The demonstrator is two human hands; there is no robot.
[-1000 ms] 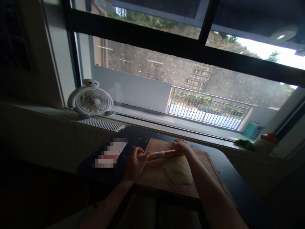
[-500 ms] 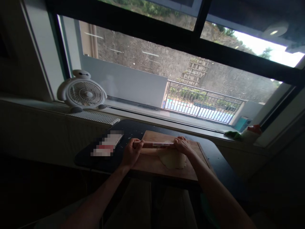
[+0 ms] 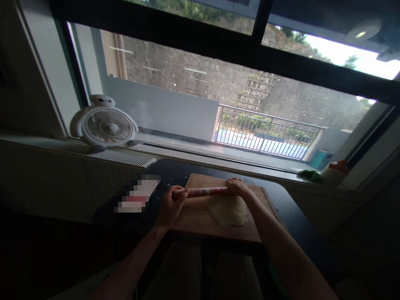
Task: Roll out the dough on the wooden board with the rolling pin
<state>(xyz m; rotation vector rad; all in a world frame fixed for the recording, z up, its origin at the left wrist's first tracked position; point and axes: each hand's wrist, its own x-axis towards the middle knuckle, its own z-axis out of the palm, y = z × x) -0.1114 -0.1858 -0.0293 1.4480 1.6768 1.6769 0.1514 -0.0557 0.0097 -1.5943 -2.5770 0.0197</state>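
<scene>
Head view: left hand (image 3: 169, 204), right hand (image 3: 240, 188), both tight around one rolling pin (image 3: 203, 192), one dough (image 3: 229, 211), one board (image 3: 195, 223).

Counting by kind: two bare hands, one left hand (image 3: 171, 204) and one right hand (image 3: 239, 186); one rolling pin (image 3: 203, 191); one flattened sheet of dough (image 3: 229, 211); one wooden board (image 3: 196, 223); one dark table (image 3: 298, 221); one pixelated item (image 3: 137, 196); one fan (image 3: 108, 126); one slotted grille (image 3: 125, 157); one window (image 3: 203, 40); one railing (image 3: 266, 134); one orange-topped container (image 3: 333, 174); one green bundle (image 3: 309, 175).
</scene>
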